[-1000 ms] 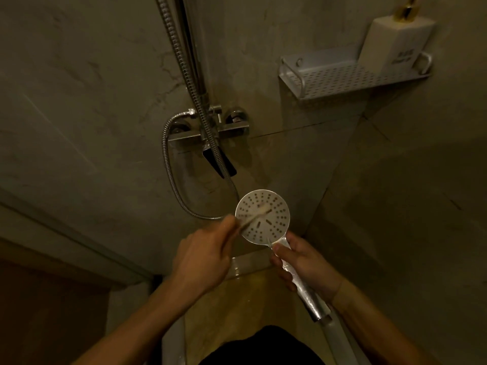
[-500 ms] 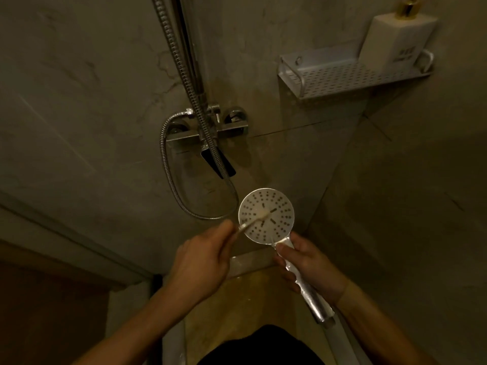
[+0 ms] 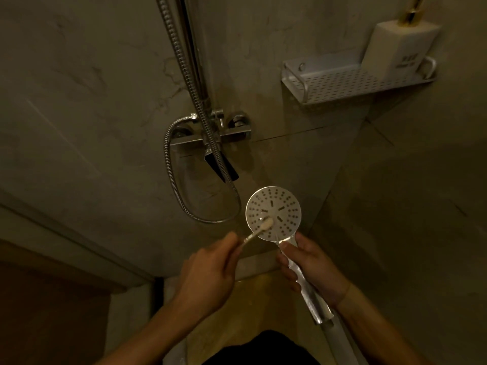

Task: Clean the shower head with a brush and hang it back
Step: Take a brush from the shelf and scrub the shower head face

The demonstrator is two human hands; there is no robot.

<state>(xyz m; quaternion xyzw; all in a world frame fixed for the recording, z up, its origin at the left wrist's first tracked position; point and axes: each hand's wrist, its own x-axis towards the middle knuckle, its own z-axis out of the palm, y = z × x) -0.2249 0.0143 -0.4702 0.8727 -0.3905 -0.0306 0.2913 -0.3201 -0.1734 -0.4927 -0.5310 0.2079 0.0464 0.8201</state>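
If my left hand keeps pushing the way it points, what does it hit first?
Probably the shower head: the left hand aims its brush up and right, bristles already at the face. Depth is unclear.

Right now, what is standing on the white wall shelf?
On the white wall shelf, one pale square bottle with a gold pump stands at its right end. The rest of the perforated floor looks bare. What is behind the bottle is covered.
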